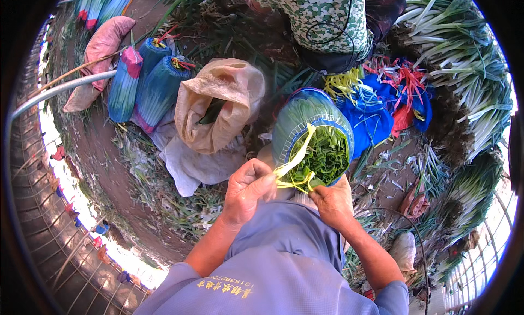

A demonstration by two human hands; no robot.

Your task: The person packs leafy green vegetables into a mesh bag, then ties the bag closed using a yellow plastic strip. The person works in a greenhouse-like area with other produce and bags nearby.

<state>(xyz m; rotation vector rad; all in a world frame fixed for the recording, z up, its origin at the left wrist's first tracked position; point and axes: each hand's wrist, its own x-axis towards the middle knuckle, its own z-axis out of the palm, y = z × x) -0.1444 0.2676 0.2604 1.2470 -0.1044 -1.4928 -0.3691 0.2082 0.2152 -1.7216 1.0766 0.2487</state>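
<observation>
A blue mesh bag (282,128) packed with green onions stands against my lap, its mouth tilted towards me. Cut green leaf ends (327,157) fill the mouth. My left hand (249,188) pinches a yellow plastic strip (302,153) just left of the rim. The strip crosses the mouth and runs up to the upper rim. At the near rim, my right hand (333,200) has thumb and finger on a looped part of the same strip. Its other fingers reach under the bag's edge and are partly hidden.
An open beige woven sack (221,106) stands left of the bag, near filled mesh bags (161,92) and a metal pole (65,92). Blue mesh (364,118) and yellow ties (343,85) lie right. Another person (327,24) works ahead. Green onions (470,69) are piled far right.
</observation>
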